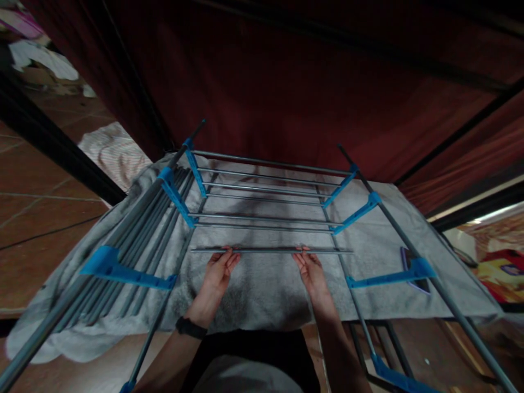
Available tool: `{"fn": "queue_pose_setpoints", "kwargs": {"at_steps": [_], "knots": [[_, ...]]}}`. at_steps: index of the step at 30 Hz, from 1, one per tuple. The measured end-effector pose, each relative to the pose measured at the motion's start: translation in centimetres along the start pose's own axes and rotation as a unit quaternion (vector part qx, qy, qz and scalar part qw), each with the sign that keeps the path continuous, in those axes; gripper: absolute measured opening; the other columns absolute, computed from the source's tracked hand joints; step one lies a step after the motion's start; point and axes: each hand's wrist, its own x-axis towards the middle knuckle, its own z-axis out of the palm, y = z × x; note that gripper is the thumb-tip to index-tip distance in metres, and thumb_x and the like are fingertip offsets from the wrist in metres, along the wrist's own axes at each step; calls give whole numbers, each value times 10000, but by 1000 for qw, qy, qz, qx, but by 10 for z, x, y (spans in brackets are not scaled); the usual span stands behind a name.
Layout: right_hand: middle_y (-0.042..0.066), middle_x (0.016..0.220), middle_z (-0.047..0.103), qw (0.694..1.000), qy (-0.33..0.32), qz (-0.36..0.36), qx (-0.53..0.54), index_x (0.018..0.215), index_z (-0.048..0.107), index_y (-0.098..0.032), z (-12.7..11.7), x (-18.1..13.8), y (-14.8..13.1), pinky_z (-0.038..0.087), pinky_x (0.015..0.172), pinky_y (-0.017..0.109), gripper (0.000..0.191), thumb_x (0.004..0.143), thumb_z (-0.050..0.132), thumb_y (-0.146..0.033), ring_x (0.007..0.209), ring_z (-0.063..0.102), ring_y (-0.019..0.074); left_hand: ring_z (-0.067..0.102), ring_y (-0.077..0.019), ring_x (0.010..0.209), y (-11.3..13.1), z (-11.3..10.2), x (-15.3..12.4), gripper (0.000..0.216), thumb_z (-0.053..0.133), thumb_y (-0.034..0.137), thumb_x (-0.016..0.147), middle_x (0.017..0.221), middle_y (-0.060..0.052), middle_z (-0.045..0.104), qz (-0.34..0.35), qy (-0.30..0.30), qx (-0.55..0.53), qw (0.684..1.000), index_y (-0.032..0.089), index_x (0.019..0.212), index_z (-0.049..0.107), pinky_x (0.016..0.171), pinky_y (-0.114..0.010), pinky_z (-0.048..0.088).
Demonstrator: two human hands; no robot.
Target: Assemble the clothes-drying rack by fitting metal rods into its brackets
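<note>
A thin grey metal rod lies level across both hands, inside the frame of a rack. My left hand pinches it left of its middle, and my right hand pinches it on the right. Beyond it, several grey crossbars span between blue plastic brackets on the left and matching blue brackets on the right. Nearer me, a left bracket and a right bracket have no crossbar between them. Both rod ends are apart from the brackets.
Several loose grey tubes lie on the grey cloth at the left. A dark phone-like object rests under the right upright. Dark red fabric hangs behind. My left wrist wears a black band.
</note>
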Motion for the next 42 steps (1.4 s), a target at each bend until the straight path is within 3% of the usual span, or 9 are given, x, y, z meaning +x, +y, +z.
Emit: {"fn": "queue_pose_setpoints", "kwargs": {"at_steps": [7,11,15,19,23,27,30,36,42], "knots": [[-7,1109,894,1000,-20,13,-15,995,827,-373,11,-10,3,679,1206,516,338,749,1055,-329,1223,844,271,840,-164,767,-21,12,-8,305,889,-44,900,840,-20,856,-22,-34,30,999,209,804,750,844,-278,709],[-31,1091,874,1000,-9,10,-28,988,785,-363,18,-15,7,686,1177,466,347,770,1054,-373,1263,844,258,853,-168,772,-32,18,-12,292,892,-59,913,827,-27,852,-39,-48,44,997,193,818,779,822,-266,689],[-50,1027,844,1000,-10,-6,-23,997,787,-342,20,-18,13,702,1122,397,419,748,1109,-438,1144,853,221,860,-184,780,-38,20,-17,285,977,-24,855,830,-19,856,-35,-78,50,995,195,830,798,823,-283,691],[-55,950,826,999,-23,-30,-4,934,774,-337,19,-19,14,725,1055,386,401,769,1124,-441,1025,838,207,864,-196,795,-43,25,-21,279,1047,45,819,848,-23,865,-26,-117,73,990,201,843,817,843,-294,691],[-48,928,833,999,0,-28,32,889,758,-318,23,-19,10,729,973,352,472,677,1167,-423,941,823,194,871,-206,828,-50,32,-27,258,1051,90,826,857,-24,862,-22,-141,87,986,216,870,830,864,-300,694],[-29,974,866,999,8,-23,40,906,768,-339,26,-23,6,738,1002,400,462,670,1163,-382,1010,845,235,876,-206,887,-59,34,-32,256,1041,100,829,925,-24,873,-15,-156,88,984,228,897,831,899,-297,692],[-23,1022,883,998,-15,-24,47,951,794,-352,28,-28,4,746,1029,430,403,718,1123,-354,1080,854,256,878,-208,947,-68,35,-36,260,1047,133,849,970,-14,880,-4,-169,93,981,250,921,825,933,-303,700],[-21,1049,885,997,-12,-31,65,1018,842,-339,32,-32,-2,715,1045,374,392,740,1116,-382,1099,849,228,874,-284,1098,-83,40,-50,230,1044,304,894,1088,-72,900,44,-226,128,965,273,1017,852,1046,-411,704],[-12,1068,913,991,-66,-27,113,1039,887,-307,36,-36,-15,733,975,332,374,765,1140,-330,1027,867,208,832,-351,1112,-75,65,-66,229,1047,308,896,1086,-86,879,93,-262,192,941,306,1033,862,1055,-450,674]]}}
